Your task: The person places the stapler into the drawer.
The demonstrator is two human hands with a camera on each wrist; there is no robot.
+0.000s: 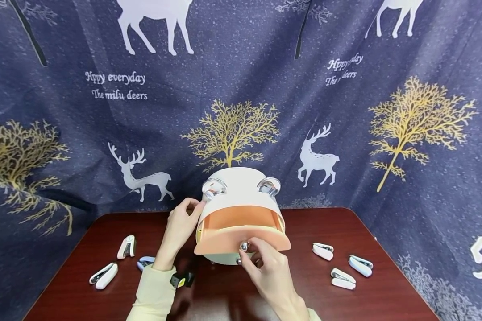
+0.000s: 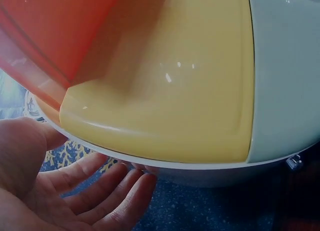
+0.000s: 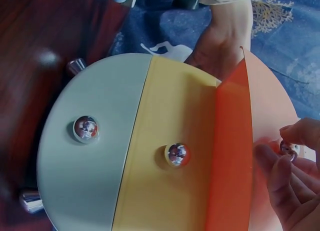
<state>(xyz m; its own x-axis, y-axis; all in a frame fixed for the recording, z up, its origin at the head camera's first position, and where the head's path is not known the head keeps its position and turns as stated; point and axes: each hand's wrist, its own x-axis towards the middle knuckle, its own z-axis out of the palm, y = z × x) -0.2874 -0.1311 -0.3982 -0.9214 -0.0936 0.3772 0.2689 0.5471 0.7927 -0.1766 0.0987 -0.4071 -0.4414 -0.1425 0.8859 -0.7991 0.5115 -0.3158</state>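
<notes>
A small rounded white drawer cabinet [image 1: 241, 176] with two shiny round pieces like eyes stands at the far middle of the table. Its top orange drawer [image 1: 221, 241] is pulled out toward me. My right hand [image 1: 271, 269] pinches that drawer's metal knob [image 1: 244, 246] between thumb and fingers. Below it, the yellow drawer [image 3: 170, 116] and the pale green drawer [image 3: 95, 166] are closed, each with a round metal knob. My left hand [image 1: 182, 227] rests against the cabinet's left side; in the left wrist view its loosely extended fingers [image 2: 125, 201] lie along the white edge.
Left on the dark red table [image 1: 225, 303] are white staplers [image 1: 126, 247] and a blue stapler [image 1: 145, 262], partly behind my left wrist. More white staplers [image 1: 342, 279] and a light blue stapler [image 1: 360, 265] lie at right. A dark patterned cloth [image 1: 241, 67] hangs behind the cabinet.
</notes>
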